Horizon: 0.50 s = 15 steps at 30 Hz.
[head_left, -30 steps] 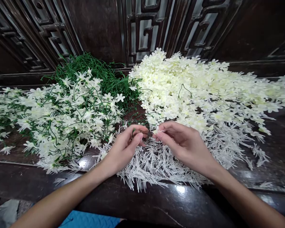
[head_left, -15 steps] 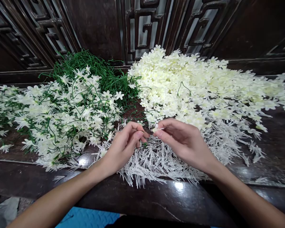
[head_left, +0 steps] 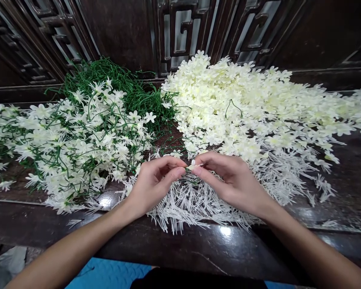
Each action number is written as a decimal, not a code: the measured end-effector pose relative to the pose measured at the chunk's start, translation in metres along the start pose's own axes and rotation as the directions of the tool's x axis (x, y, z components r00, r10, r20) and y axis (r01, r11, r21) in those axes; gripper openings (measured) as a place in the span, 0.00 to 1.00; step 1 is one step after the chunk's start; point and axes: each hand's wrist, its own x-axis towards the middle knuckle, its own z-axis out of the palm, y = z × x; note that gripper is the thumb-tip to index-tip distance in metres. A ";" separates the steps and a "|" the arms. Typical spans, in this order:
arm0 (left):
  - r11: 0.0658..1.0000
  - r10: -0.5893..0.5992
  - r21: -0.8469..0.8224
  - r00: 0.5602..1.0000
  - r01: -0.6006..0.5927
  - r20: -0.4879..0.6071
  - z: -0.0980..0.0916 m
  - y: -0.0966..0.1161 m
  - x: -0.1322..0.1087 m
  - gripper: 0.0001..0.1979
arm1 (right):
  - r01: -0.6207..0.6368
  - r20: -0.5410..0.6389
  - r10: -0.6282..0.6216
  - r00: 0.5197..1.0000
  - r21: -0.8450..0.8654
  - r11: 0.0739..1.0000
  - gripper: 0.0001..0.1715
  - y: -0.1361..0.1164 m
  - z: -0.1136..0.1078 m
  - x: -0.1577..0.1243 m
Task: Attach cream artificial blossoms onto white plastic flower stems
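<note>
Tiny cream plastic blossom [head_left: 193, 164] sits pinched in the right hand [head_left: 233, 182] fingers, seemingly for fine control. Left hand [head_left: 152, 186] fingers, pressed together, meet it.

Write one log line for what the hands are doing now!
left hand: pinched at small flower | right hand: pinches same flower | under hands: white spiky pile

The table [head_left: 174, 249] is dark, glossy wood; the white stamen sprigs [head_left: 192, 204] look like matt plastic, the cream petals [head_left: 258, 104] cloth-like
</note>
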 end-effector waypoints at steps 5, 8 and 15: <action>0.999 -0.009 -0.045 1.000 0.009 0.001 0.001 0.000 0.000 0.06 | 0.013 0.000 -0.013 1.000 -0.014 1.000 0.05 0.000 0.000 0.000; 0.998 -0.005 -0.061 1.000 0.003 -0.025 0.001 0.001 0.001 0.05 | 0.018 -0.019 -0.019 1.000 -0.018 1.000 0.05 0.000 -0.001 0.000; 0.994 -0.031 -0.103 0.999 0.028 -0.026 0.001 0.002 0.000 0.05 | 0.002 0.015 -0.001 1.000 -0.016 1.000 0.04 0.002 -0.001 -0.001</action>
